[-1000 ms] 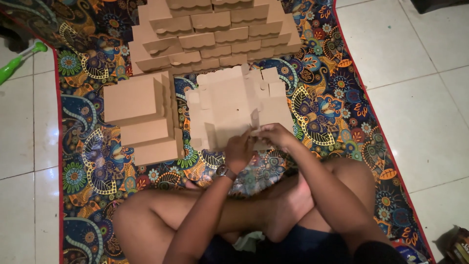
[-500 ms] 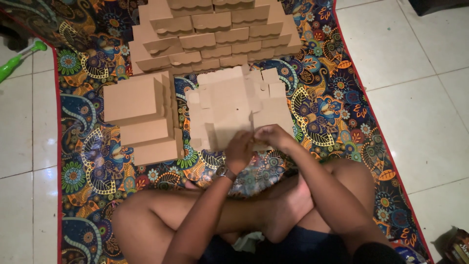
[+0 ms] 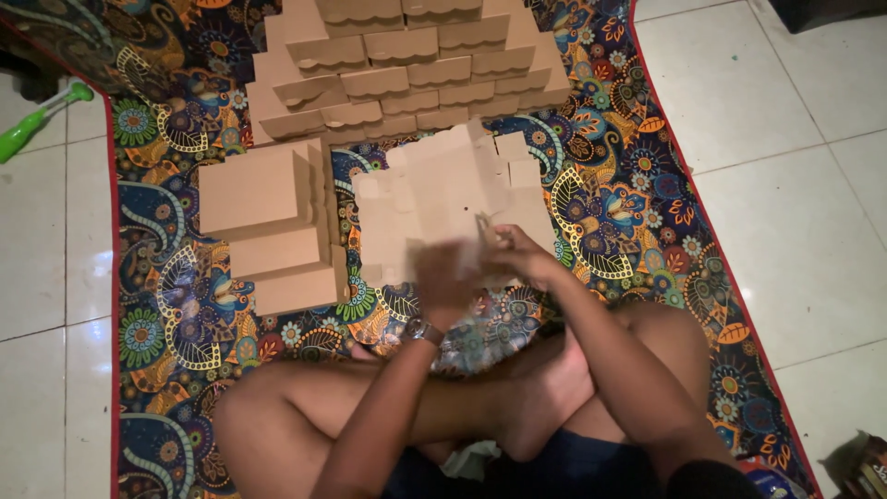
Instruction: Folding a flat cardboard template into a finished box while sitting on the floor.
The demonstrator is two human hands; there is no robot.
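I sit cross-legged on a patterned mat. A pile of flat brown cardboard box blanks (image 3: 443, 185) lies in front of my knees. My left hand (image 3: 443, 282), with a watch on the wrist, is blurred over the near edge of the pile. My right hand (image 3: 517, 259) is beside it and pinches a raised flap of the top blank (image 3: 482, 226). Both hands touch the same top sheet at its near edge.
A stack of folded brown boxes (image 3: 268, 226) stands to the left of the pile. Rows of several more folded boxes (image 3: 407, 65) are stacked at the far end of the mat (image 3: 637, 194). White floor tiles surround the mat; a green handle (image 3: 42, 120) lies at far left.
Both hands have shifted slightly on the near edge of the top blank; the left hand is now blurred with motion and a flap stands up by the right hand.
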